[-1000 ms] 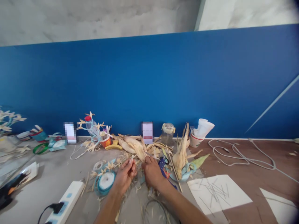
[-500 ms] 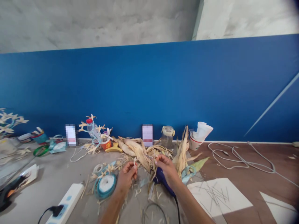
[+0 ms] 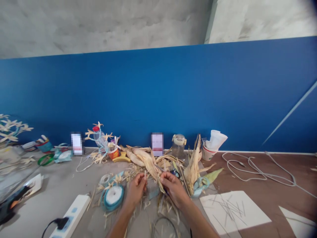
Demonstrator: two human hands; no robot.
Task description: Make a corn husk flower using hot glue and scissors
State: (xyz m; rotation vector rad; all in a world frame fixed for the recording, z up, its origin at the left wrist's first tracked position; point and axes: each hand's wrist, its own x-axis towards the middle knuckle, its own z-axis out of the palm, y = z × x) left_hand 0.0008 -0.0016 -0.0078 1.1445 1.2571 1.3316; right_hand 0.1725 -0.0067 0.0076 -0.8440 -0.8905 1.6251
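My left hand (image 3: 136,189) is closed in a pinch, with the tip of a small pale piece (image 3: 145,174) showing above the fingers; it looks like corn husk. To its right, my right hand (image 3: 173,189) also pinches, thumb against forefinger, at the front end of the dried corn husks (image 3: 148,162). Whatever its fingertips grip is too small to make out. A dark blue tool lies mostly hidden under that hand. Left of my left hand sits a spool of blue ribbon (image 3: 114,197), with pale husk flowers (image 3: 118,179) just behind it.
A white power strip (image 3: 71,215) lies at front left, and a glue gun (image 3: 12,205) farther left. A bottle wound with husk flowers (image 3: 99,138), a phone (image 3: 157,144), a clear jar (image 3: 178,145) and a paper cup (image 3: 208,152) line the blue partition. Thin wires lie on white paper (image 3: 232,211).
My right hand has dropped slightly and moved a little left, closer to my left hand. The dark blue tool is now mostly covered. My left hand keeps its pinch, turned slightly.
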